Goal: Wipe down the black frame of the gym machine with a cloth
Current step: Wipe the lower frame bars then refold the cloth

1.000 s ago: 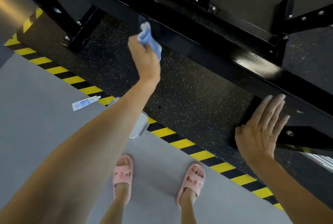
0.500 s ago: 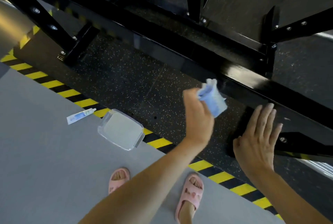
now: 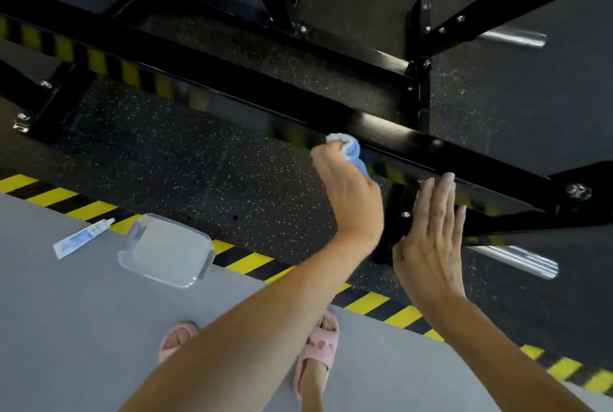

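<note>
the cloth [image 3: 352, 150] is gripped, bunched, in the curled fingers of the left hand [image 3: 351, 194] and pressed to the black frame [image 3: 252, 96] at 12 o'clock. the right hand [image 3: 431, 239], flat and empty at 4 o'clock, could be struck by a rightward stroke.

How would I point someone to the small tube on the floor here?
Find the yellow-and-black hazard stripe between the speckled black mat and the grey floor. On the grey side sits a clear plastic tray; the tube lies just left of it, not touching. Unlike the tray, it is slim, white and blue, with a white cap.
</note>
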Motion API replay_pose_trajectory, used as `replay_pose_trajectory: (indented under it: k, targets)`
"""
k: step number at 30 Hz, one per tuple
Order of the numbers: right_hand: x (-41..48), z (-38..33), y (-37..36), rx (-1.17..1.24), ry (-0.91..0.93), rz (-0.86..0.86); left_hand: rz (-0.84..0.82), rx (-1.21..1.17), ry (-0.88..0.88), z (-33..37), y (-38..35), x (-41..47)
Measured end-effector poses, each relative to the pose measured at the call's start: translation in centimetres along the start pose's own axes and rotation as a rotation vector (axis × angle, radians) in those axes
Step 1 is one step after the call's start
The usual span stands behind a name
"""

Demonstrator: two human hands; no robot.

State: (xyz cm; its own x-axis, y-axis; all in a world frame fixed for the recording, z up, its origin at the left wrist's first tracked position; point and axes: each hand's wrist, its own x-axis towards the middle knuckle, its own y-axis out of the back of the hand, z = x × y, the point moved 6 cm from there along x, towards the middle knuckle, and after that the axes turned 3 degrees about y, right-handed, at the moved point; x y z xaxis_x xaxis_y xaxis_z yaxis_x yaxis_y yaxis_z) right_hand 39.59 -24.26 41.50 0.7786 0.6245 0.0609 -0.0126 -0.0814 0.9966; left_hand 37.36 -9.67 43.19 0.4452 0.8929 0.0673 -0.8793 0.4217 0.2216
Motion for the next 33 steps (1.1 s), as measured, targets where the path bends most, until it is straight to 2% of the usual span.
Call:
replay_pose_trajectory:
  k: [2,5,7,9,12,14,19,23,25,28,33]
  targets:
    - [-0.3,1.4,0.2,0.008,-0.013,-0.011,-0.123,0.018,-0.002,0.2,-3.1,-2.8]
    - [-0.9,2.9,0.4,-0.009,-0.021,-0.005,-0.419,0.111,-0.149,0.3,-5.4,-5.8]
    - [-1.4,3.5,0.3,-0.017,-0.039,0.008,-0.494,0.119,-0.207,0.1,-4.3,-6.0]
    - [-1.8,3.6,0.2,-0.027,-0.078,0.018,-0.384,0.084,-0.142,-0.8,-1.2,-4.8]
    - [-1.9,3.4,0.1,0.016,-0.143,0.018,-0.045,0.023,0.04,-2.6,4.6,-1.0]
    - [-1.7,3.3,0.0,0.067,-0.193,0.007,0.095,0.022,0.071,-2.9,5.8,1.6]
    - [-1.6,3.8,-0.5,0.122,-0.216,-0.004,0.172,0.023,0.04,-1.6,0.6,1.1]
    - [-1.9,5.0,-0.4,0.053,-0.174,0.003,0.134,0.009,0.096,-1.1,-4.7,-3.5]
    - [-2.2,5.9,-0.4,-0.001,-0.138,0.001,0.048,-0.006,0.092,-0.6,-6.8,-5.7]
    - [-3.1,7.4,-0.7,-0.13,-0.082,-0.029,-0.202,0.05,0.002,-0.2,-9.5,-9.0]
    - [-4.8,9.3,-0.9,-0.205,-0.218,-0.07,-0.657,0.101,-0.231,2.0,-11.5,-11.6]
